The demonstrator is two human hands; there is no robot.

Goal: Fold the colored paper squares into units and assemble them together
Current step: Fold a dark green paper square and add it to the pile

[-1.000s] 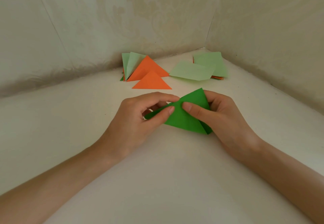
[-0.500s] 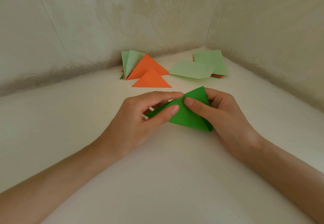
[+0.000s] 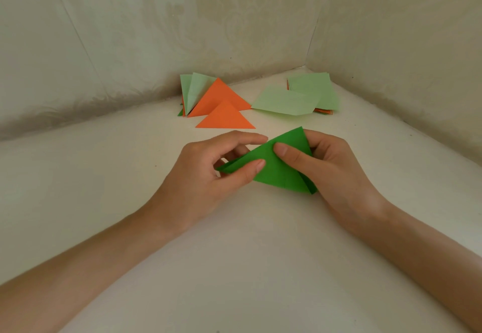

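A dark green folded paper [image 3: 280, 169] is held just above the white surface in the middle of the view. My left hand [image 3: 208, 176] pinches its left point between thumb and fingers. My right hand [image 3: 328, 171] grips its right side, thumb pressed on the top face and fingers behind. Farther back lie two orange folded triangles [image 3: 225, 120], the rear one leaning on pale green folded pieces [image 3: 191, 90]. A stack of flat paper squares [image 3: 315, 90] sits at the back right, pale green on top, with one loose pale green sheet [image 3: 284, 101] in front.
The white surface [image 3: 247, 254] ends at patterned cream walls [image 3: 156, 32] that meet in a corner at the back right. Orange edges show under the square stack.
Both hands and the green paper have shifted slightly up and away from me; the grip looks the same.
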